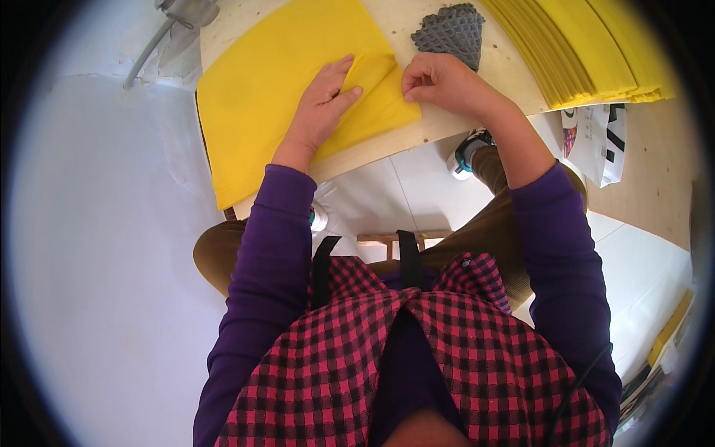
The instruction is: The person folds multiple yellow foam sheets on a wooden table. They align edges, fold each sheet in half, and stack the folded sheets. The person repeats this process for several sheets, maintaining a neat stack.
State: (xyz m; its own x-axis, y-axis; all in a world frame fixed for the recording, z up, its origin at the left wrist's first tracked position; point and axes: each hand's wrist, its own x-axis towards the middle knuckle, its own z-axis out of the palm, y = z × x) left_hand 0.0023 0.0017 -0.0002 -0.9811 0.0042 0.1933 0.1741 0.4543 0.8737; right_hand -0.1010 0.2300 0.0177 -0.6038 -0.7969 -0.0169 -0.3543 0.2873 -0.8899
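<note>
A large yellow sheet, thin and soft like cloth or film, lies over the left part of a pale wooden table. My left hand rests flat on it, fingers stretched out and thumb apart. Beside a raised crease, my right hand pinches at the sheet's right edge, thumb against curled fingers. The exact bit between those fingertips is mostly hidden. Just beyond the right hand sits a dark grey piece with a waffle-like grid surface.
Folded yellow sheets form a thick stack at the table's right. A white printed bag stands below that corner. The bare wooden table edge runs before my knees. A white wall stands to the left; a grey metal fixture is at the upper left.
</note>
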